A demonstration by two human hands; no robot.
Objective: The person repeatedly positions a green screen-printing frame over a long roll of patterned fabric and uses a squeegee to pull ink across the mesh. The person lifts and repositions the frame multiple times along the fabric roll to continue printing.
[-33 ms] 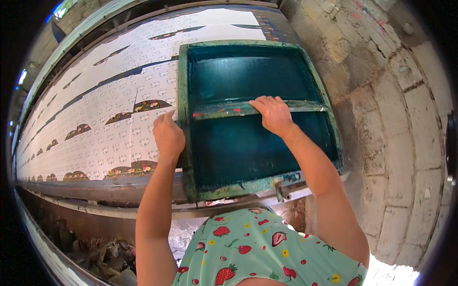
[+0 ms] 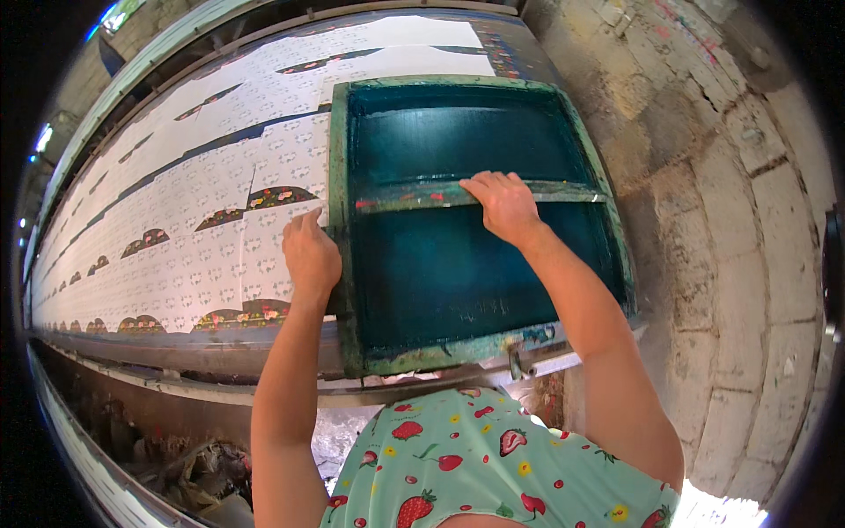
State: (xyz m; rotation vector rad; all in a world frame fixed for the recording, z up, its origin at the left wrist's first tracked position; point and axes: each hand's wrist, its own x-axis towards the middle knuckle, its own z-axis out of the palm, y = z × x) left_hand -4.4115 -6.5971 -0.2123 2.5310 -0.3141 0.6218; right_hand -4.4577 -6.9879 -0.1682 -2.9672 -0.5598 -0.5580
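A screen printing frame [image 2: 341, 264] with a worn green rim lies on pale patterned pieces [image 2: 202, 273] on a long table. Its mesh [image 2: 440, 273] is dark teal. Across the middle of the mesh runs a paint-stained squeegee [image 2: 414, 196]. My right hand [image 2: 503, 209] is closed over the squeegee's top edge, right of its middle. Beside the frame's left rim, my left hand [image 2: 312, 255] hovers at or rests on the printed pieces with its fingers bent together. Whatever those fingers grip, if anything, is hidden.
A metal rail [image 2: 220, 392] follows the table's near edge. Below it on the left lies dark crumpled material [image 2: 211, 480]. A small metal fitting [image 2: 517, 363] sits at the frame's near rim. Stained concrete and block paving [image 2: 713, 255] stretch along the right.
The squeegee and my right hand have shifted very slightly toward the far side of the mesh. My left hand and the frame look the same.
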